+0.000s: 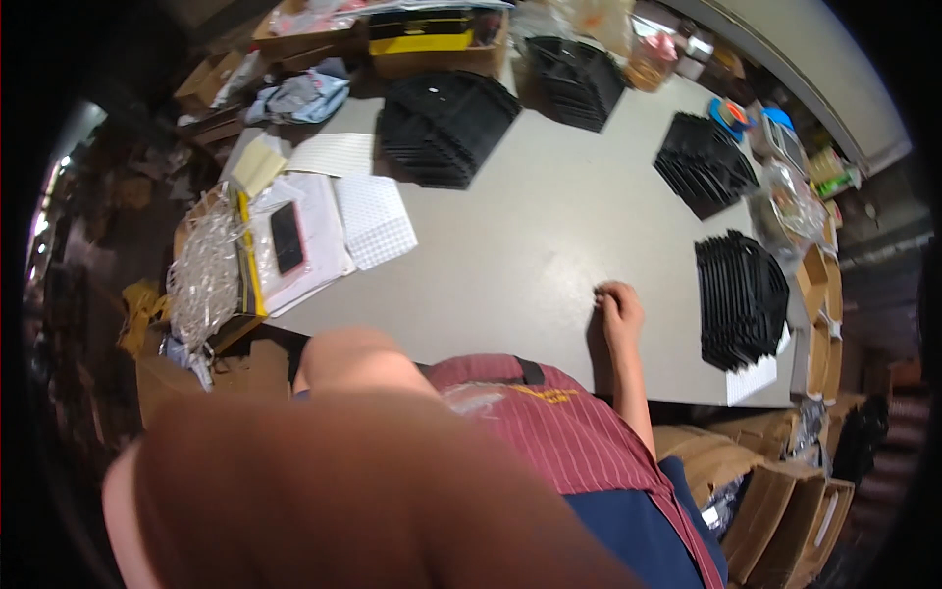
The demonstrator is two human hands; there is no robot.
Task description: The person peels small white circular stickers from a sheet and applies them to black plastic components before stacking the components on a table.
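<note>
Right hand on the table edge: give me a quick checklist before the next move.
1. Right hand resting on the grey table, fingers curled: ok.
2. Right hand holding anything: cannot tell, the fingers hide it.
3. Nearest stack of black parts beside the right hand, apart from it, standing in order: ok.
4. Bare table in front of the hand: ok.
5. Left hand: cannot tell; a blurred arm close to the camera fills the lower left.
6. Phone lying on white sheets at the far left, away from the hand: ok.
</note>
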